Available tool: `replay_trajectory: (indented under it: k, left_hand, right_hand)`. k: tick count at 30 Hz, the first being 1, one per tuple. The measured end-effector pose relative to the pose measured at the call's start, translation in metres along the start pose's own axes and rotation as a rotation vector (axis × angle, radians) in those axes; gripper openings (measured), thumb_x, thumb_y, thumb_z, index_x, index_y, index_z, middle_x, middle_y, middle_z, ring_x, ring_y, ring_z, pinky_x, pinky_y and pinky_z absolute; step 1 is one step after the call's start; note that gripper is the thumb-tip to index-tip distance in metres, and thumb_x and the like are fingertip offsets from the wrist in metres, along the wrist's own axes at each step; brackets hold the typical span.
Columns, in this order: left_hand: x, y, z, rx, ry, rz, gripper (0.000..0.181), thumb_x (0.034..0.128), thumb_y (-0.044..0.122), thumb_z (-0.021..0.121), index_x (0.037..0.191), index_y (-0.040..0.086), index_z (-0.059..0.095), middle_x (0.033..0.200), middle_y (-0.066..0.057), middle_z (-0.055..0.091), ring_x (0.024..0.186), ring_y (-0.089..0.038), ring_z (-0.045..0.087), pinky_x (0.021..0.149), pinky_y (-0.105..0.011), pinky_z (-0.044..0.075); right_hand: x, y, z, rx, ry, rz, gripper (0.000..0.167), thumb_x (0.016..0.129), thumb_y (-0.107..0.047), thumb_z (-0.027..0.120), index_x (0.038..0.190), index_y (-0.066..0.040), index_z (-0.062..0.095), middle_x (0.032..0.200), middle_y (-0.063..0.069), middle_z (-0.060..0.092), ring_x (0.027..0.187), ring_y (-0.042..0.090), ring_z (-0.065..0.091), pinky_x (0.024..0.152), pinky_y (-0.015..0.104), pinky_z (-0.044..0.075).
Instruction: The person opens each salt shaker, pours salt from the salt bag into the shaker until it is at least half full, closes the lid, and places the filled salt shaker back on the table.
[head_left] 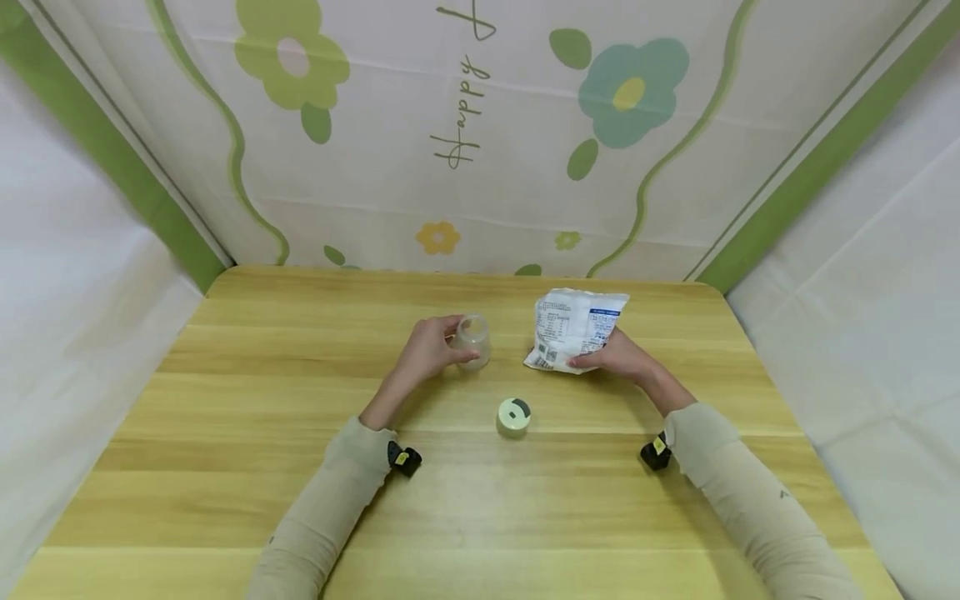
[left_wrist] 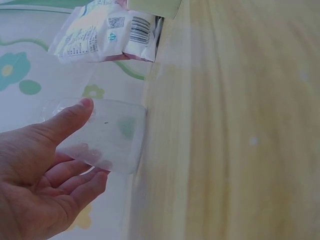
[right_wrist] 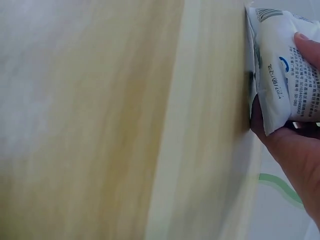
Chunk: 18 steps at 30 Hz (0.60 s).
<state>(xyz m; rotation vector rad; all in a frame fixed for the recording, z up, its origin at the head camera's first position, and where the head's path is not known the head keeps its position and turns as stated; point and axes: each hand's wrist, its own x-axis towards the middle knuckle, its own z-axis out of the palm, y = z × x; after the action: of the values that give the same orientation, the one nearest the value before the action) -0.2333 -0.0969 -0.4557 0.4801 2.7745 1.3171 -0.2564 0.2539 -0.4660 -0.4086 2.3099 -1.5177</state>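
Observation:
A clear, lidless plastic jar (head_left: pixel 474 342) stands upright on the wooden table, left of centre. My left hand (head_left: pixel 429 350) holds it from the left, thumb on the near side and fingers round the far side. In the left wrist view, the see-through wall of the jar (left_wrist: pixel 117 137) shows between thumb and fingers. To the right, my right hand (head_left: pixel 617 357) grips a white printed bag (head_left: pixel 566 329) by its right side, thumb across the front. The bag's lower edge (right_wrist: pixel 267 112) is at the tabletop in the right wrist view. Nearer me sits a round pale-green lid (head_left: pixel 513 419).
The wooden table (head_left: pixel 480 517) meets a flower-patterned cloth (head_left: pixel 360 192) at its far edge. White cloth walls with green borders flank it on both sides. A small black camera (head_left: pixel 405 458) is strapped to the left wrist, another (head_left: pixel 656 452) to the right.

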Motion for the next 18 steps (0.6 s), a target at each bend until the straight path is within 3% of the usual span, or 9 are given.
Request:
replay_trajectory:
  k: [7,11,18]
  left_hand:
    - [0.001,0.001,-0.001,-0.002,-0.006,0.001,0.065,0.0780,0.025,0.086,0.133,0.001,0.061,0.124,-0.016,0.070,0.115,-0.033,0.067,0.096,-0.042,0.056]
    - [0.000,0.001,-0.002,0.007,-0.002,0.008,0.065,0.0783,0.024,0.086,0.133,0.001,0.061,0.124,-0.017,0.070,0.115,-0.034,0.067,0.095,-0.043,0.057]
    - [0.002,-0.001,0.000,0.010,0.001,0.015,0.065,0.0779,0.023,0.087,0.133,0.000,0.061,0.124,-0.018,0.069,0.115,-0.035,0.067,0.094,-0.042,0.057]
  right_hand:
    - [0.000,-0.001,-0.001,0.049,0.003,-0.001,0.087,0.073,0.003,0.082,0.147,-0.003,0.037,0.140,0.025,0.055,0.107,0.008,0.065,0.098,0.021,0.047]
    - [-0.003,-0.001,0.001,0.086,0.010,-0.017,0.088,0.073,0.006,0.081,0.148,-0.003,0.036,0.136,0.018,0.060,0.105,0.007,0.067,0.095,0.021,0.050]
    - [-0.009,-0.008,0.012,0.227,-0.024,-0.032,0.090,0.072,0.011,0.078,0.149,-0.005,0.034,0.119,-0.008,0.070,0.103,0.013,0.071,0.091,0.027,0.056]
